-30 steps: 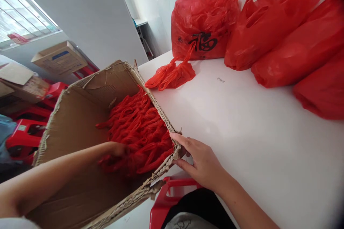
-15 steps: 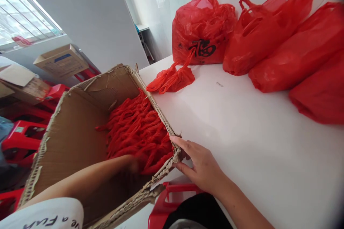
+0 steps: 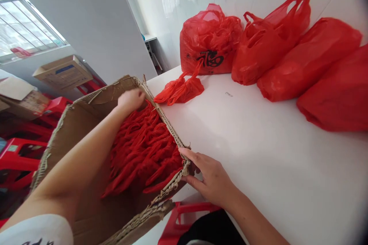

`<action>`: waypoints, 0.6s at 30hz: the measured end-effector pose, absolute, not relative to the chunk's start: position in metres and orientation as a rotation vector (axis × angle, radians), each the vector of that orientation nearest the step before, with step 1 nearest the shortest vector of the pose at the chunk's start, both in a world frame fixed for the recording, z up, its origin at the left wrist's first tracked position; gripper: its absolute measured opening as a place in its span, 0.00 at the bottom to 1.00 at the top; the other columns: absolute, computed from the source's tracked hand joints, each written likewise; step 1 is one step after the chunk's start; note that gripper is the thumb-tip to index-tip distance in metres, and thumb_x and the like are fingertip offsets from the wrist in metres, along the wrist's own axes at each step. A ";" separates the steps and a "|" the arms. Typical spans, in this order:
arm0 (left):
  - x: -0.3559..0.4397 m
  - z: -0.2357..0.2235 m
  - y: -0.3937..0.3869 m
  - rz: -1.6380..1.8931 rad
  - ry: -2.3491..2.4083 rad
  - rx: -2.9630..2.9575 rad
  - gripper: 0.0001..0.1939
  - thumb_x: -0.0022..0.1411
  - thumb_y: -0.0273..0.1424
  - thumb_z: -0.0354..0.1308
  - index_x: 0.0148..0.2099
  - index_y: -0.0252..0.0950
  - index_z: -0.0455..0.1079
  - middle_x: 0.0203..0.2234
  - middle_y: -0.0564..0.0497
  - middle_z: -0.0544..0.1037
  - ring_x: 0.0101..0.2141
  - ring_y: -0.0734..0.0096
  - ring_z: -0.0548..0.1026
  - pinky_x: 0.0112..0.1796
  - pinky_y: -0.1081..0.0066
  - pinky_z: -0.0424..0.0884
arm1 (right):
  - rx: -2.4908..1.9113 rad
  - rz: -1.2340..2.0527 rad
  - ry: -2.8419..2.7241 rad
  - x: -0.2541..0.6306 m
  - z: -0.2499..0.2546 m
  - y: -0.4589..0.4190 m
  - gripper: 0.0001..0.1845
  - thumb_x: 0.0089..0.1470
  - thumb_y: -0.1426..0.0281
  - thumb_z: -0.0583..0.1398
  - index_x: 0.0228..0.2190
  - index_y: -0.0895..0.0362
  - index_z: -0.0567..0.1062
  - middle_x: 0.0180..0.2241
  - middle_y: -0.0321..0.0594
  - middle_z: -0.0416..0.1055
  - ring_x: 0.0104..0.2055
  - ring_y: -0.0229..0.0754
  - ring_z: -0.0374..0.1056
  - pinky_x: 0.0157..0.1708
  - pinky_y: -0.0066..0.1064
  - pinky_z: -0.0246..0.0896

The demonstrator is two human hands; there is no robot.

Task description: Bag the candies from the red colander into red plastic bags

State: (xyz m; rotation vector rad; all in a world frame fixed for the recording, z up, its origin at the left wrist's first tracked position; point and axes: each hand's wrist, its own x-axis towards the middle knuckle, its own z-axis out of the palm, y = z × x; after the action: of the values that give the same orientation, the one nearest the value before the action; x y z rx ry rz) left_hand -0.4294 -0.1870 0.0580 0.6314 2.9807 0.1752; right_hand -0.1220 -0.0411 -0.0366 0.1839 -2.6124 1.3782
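Observation:
A large cardboard box (image 3: 83, 149) with ragged cut edges stands open at the left, tilted in my view. Along its right inner side lie several long twisted red plastic bags (image 3: 143, 149), packed close together. My left hand (image 3: 131, 100) is at the box's far end, just above the ends of these bags. Its fingers look curled, slightly blurred, and their tips are hidden, so what they hold does not show. At the near right corner, my right hand (image 3: 211, 174) grips the box's edge between thumb and fingers.
On the white table (image 3: 244, 168) beside the box lies a small knotted red bag (image 3: 181, 91). A full red bag with black lettering (image 3: 211, 42) and several other filled red bags (image 3: 310, 59) line the wall. Red stools (image 3: 20, 157) and smaller cartons (image 3: 63, 72) stand left.
My left hand has moved from the near end of the red bags to the far end of the box. Nearer bags now spread further towards me. My right hand stays on the corner.

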 end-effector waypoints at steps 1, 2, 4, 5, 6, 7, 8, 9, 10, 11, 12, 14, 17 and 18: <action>-0.432 0.069 -0.171 0.196 3.087 0.673 0.22 0.68 0.41 0.47 0.59 0.36 0.61 0.55 0.41 0.67 0.52 0.54 0.68 0.50 0.49 0.64 | 0.186 1.375 -2.618 -0.122 -0.036 -0.041 0.34 0.57 0.65 0.60 0.61 0.41 0.56 0.39 0.37 0.71 0.37 0.41 0.66 0.41 0.34 0.63; -0.432 0.075 -0.154 0.213 3.152 0.745 0.23 0.69 0.42 0.42 0.60 0.37 0.61 0.55 0.41 0.67 0.54 0.54 0.66 0.52 0.50 0.62 | 0.190 1.374 -2.622 -0.122 -0.036 -0.041 0.34 0.57 0.65 0.60 0.62 0.41 0.56 0.39 0.37 0.71 0.37 0.41 0.66 0.41 0.34 0.63; -0.425 0.074 -0.118 0.242 3.170 0.947 0.24 0.68 0.45 0.39 0.57 0.41 0.65 0.54 0.43 0.69 0.54 0.54 0.66 0.52 0.54 0.60 | 0.191 1.374 -2.628 -0.122 -0.036 -0.041 0.35 0.56 0.65 0.61 0.62 0.41 0.55 0.39 0.36 0.71 0.37 0.41 0.66 0.41 0.34 0.62; -0.421 0.070 -0.101 0.246 3.141 1.047 0.24 0.66 0.47 0.43 0.55 0.42 0.67 0.53 0.44 0.71 0.53 0.53 0.66 0.51 0.56 0.61 | 0.188 1.375 -2.630 -0.122 -0.035 -0.041 0.35 0.56 0.65 0.61 0.62 0.41 0.55 0.38 0.36 0.71 0.37 0.41 0.66 0.41 0.34 0.62; -0.417 0.064 -0.086 0.246 3.105 1.129 0.23 0.63 0.48 0.48 0.53 0.42 0.69 0.51 0.45 0.73 0.53 0.53 0.67 0.51 0.58 0.61 | 0.185 1.376 -2.632 -0.122 -0.035 -0.041 0.35 0.56 0.65 0.61 0.62 0.41 0.55 0.38 0.36 0.71 0.37 0.41 0.66 0.41 0.34 0.62; -0.414 0.058 -0.071 0.247 3.073 1.185 0.24 0.59 0.48 0.53 0.52 0.42 0.71 0.50 0.44 0.74 0.53 0.51 0.66 0.51 0.58 0.61 | 0.183 1.375 -2.633 -0.121 -0.034 -0.041 0.35 0.56 0.64 0.61 0.62 0.41 0.56 0.38 0.35 0.71 0.37 0.41 0.66 0.41 0.34 0.62; -0.414 0.052 -0.059 0.252 3.048 1.216 0.24 0.56 0.47 0.58 0.51 0.40 0.72 0.49 0.42 0.75 0.53 0.48 0.66 0.51 0.56 0.60 | 0.181 1.372 -2.634 -0.121 -0.033 -0.041 0.35 0.56 0.64 0.61 0.61 0.41 0.56 0.39 0.35 0.71 0.37 0.40 0.66 0.41 0.34 0.62; -0.414 0.048 -0.049 0.266 3.030 1.225 0.24 0.54 0.44 0.61 0.50 0.38 0.73 0.48 0.41 0.76 0.53 0.46 0.66 0.52 0.55 0.59 | 0.181 1.369 -2.636 -0.121 -0.033 -0.041 0.35 0.56 0.64 0.61 0.61 0.41 0.56 0.39 0.35 0.71 0.37 0.40 0.66 0.41 0.34 0.62; -0.416 0.047 -0.042 0.288 3.016 1.220 0.22 0.52 0.41 0.63 0.48 0.36 0.74 0.46 0.39 0.77 0.53 0.45 0.66 0.52 0.53 0.58 | 0.180 1.366 -2.638 -0.120 -0.033 -0.042 0.34 0.56 0.64 0.61 0.61 0.41 0.57 0.39 0.36 0.71 0.37 0.40 0.66 0.42 0.34 0.62; -0.419 0.047 -0.037 0.322 3.002 1.205 0.19 0.52 0.39 0.64 0.45 0.35 0.75 0.43 0.39 0.78 0.51 0.44 0.68 0.52 0.52 0.58 | 0.178 1.363 -2.639 -0.120 -0.033 -0.042 0.34 0.56 0.64 0.61 0.61 0.41 0.57 0.39 0.36 0.71 0.37 0.40 0.66 0.42 0.33 0.62; -0.421 0.051 -0.036 0.369 2.985 1.190 0.17 0.52 0.37 0.63 0.42 0.34 0.76 0.41 0.39 0.79 0.50 0.46 0.69 0.52 0.52 0.58 | 0.177 1.360 -2.637 -0.120 -0.032 -0.041 0.34 0.56 0.64 0.62 0.61 0.41 0.57 0.39 0.35 0.71 0.37 0.40 0.66 0.41 0.33 0.62; -0.421 0.063 -0.042 0.499 2.932 1.166 0.14 0.54 0.37 0.61 0.39 0.33 0.77 0.38 0.41 0.80 0.44 0.51 0.73 0.48 0.55 0.63 | 0.182 1.353 -2.632 -0.120 -0.032 -0.041 0.35 0.56 0.64 0.62 0.61 0.41 0.56 0.38 0.35 0.71 0.37 0.40 0.65 0.41 0.33 0.62; -0.411 0.089 -0.072 0.750 2.808 1.145 0.19 0.61 0.41 0.52 0.44 0.32 0.75 0.36 0.44 0.80 0.38 0.61 0.76 0.42 0.62 0.70 | 0.205 1.348 -2.637 -0.121 -0.032 -0.039 0.35 0.56 0.63 0.61 0.61 0.40 0.56 0.36 0.34 0.71 0.37 0.39 0.65 0.40 0.33 0.61; -0.404 0.098 -0.087 0.876 2.736 1.125 0.21 0.63 0.41 0.49 0.48 0.32 0.73 0.37 0.45 0.80 0.38 0.64 0.76 0.41 0.65 0.71 | 0.212 1.349 -2.642 -0.121 -0.032 -0.038 0.34 0.56 0.63 0.61 0.62 0.40 0.55 0.36 0.34 0.71 0.37 0.40 0.65 0.40 0.33 0.61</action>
State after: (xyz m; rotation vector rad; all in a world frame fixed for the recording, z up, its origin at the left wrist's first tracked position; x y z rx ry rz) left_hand -0.4039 -0.0869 0.0977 1.1248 2.7364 0.8764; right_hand -0.1214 -0.0385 -0.0316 0.2120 -2.6417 1.3488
